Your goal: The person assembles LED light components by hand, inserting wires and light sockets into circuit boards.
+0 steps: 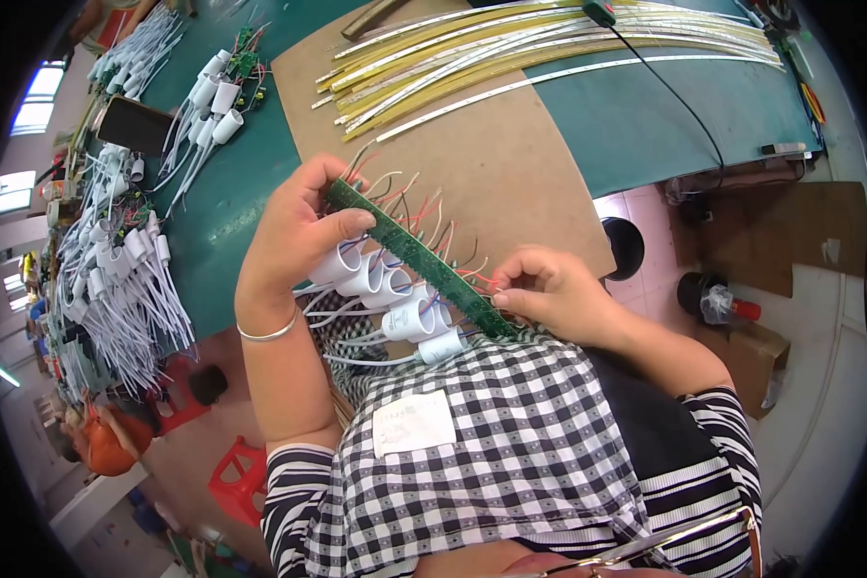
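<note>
My left hand (308,222) grips the upper end of a long green circuit board (419,255), thumb on its near face. The board slants down to the right in front of my checked apron. Thin red, black and white wires (433,226) stick up from its far side. Along its near side hang several white plastic cylinders (414,316) with white cables. At the board's lower right end my right hand (549,294) is closed, thumb and forefinger pinched by a red wire (482,279). Whether that wire is between the fingertips is hard to make out.
A brown board (482,144) lies on the green table (636,135). Long yellow and white strips (511,67) are piled at the back, beside a black-corded tool (599,12). Bundles of white cylinders with cables (125,270) lie on the left. Red stools (239,477) stand on the floor.
</note>
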A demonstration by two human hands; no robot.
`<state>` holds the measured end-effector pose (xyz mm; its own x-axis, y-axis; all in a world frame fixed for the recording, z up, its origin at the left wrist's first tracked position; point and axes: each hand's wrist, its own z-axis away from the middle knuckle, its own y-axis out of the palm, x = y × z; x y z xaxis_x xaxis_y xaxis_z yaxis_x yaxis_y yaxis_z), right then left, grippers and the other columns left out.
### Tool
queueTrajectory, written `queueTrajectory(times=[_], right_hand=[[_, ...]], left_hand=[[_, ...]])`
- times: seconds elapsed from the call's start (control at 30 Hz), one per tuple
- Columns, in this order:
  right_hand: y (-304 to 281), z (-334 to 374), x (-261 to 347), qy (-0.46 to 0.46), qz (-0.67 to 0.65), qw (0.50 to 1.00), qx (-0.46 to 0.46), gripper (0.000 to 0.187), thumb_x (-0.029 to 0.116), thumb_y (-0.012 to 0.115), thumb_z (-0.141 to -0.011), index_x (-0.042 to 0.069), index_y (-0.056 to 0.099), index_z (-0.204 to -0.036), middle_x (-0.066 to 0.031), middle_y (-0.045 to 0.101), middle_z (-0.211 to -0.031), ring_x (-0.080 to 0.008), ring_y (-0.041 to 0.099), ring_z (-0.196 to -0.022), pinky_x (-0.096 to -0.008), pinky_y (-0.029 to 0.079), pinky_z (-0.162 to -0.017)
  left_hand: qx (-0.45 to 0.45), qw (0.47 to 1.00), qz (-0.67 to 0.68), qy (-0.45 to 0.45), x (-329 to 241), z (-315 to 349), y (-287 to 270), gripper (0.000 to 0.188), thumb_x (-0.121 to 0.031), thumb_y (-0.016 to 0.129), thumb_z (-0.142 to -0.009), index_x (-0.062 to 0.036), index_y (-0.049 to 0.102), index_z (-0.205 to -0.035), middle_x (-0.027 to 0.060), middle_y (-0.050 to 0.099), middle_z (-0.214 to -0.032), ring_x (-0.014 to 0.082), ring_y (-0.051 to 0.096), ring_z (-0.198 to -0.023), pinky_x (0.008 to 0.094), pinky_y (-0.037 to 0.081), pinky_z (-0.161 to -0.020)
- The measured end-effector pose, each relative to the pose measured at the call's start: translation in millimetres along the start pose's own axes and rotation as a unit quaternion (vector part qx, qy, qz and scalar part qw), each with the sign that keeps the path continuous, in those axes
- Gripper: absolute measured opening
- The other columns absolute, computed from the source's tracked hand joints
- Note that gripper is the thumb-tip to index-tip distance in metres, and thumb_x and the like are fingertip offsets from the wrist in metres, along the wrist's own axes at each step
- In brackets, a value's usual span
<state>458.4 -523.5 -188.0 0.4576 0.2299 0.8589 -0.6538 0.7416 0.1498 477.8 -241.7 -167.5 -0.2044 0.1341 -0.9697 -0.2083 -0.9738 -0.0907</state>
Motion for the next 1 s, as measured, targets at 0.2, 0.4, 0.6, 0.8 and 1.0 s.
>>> queueTrajectory(times=[0.2, 0.4, 0.6, 0.8, 1.0], right_hand=[[-23, 14, 26, -0.221, -0.109, 0.961, -0.122, 0.008, -0.002, 0.058, -0.081, -0.003, 0.057, -0.089, -0.0063, 0.059, -0.078, -0.0099, 0.057, -0.062, -0.0215, 0.047, -0.057], [-6, -5, 26, -0.147, 0.282, 0.948, 0.003, 0.05, 0.015, 0.071, -0.073, 0.001, 0.048, -0.115, -0.0111, 0.057, -0.104, -0.0182, 0.058, -0.088, -0.0273, 0.046, -0.071], [-6, -18, 33, -0.151, 0.238, 0.959, -0.039, 0.01, 0.009, 0.062, -0.08, 0.0, 0.061, -0.083, -0.0086, 0.062, -0.074, -0.0152, 0.058, -0.065, -0.0268, 0.045, -0.06], [-42, -5, 31, -0.194, 0.133, 0.966, -0.104, 0.029, 0.011, 0.065, -0.079, 0.002, 0.056, -0.104, -0.0048, 0.056, -0.076, -0.0139, 0.058, -0.071, -0.0243, 0.046, -0.062], [-11, 2, 0, -0.013, 0.15, 0.987, 0.052, 0.041, 0.014, 0.072, -0.072, 0.0, 0.054, -0.107, -0.0102, 0.06, -0.088, -0.0171, 0.059, -0.072, -0.0288, 0.048, -0.066]], left_hand=[[-0.008, 1.0, 0.02, -0.01, 2, 4, 2, 0.028, -0.006, 0.071, -0.073, -0.0027, 0.053, -0.094, -0.0016, 0.052, -0.077, 0.0044, 0.047, -0.068, 0.0191, 0.04, -0.059], [0.004, 1.0, 0.002, 0.0, 1, -1, 2, 0.027, -0.008, 0.071, -0.074, -0.0024, 0.053, -0.094, -0.0017, 0.053, -0.076, 0.0042, 0.048, -0.066, 0.0194, 0.04, -0.057], [0.001, 1.0, -0.014, 0.011, 4, 0, 2, 0.027, -0.008, 0.071, -0.074, -0.0027, 0.053, -0.093, -0.0021, 0.052, -0.075, 0.0036, 0.047, -0.065, 0.0192, 0.04, -0.056], [-0.004, 1.0, 0.009, -0.003, 3, 1, 2, 0.028, -0.007, 0.071, -0.073, -0.0029, 0.053, -0.094, -0.0018, 0.052, -0.076, 0.0043, 0.047, -0.067, 0.0189, 0.04, -0.058], [0.0, 1.0, 0.024, 0.007, 5, 0, 2, 0.029, -0.007, 0.071, -0.073, -0.0028, 0.052, -0.095, -0.0018, 0.052, -0.077, 0.0045, 0.047, -0.068, 0.0191, 0.04, -0.059]])
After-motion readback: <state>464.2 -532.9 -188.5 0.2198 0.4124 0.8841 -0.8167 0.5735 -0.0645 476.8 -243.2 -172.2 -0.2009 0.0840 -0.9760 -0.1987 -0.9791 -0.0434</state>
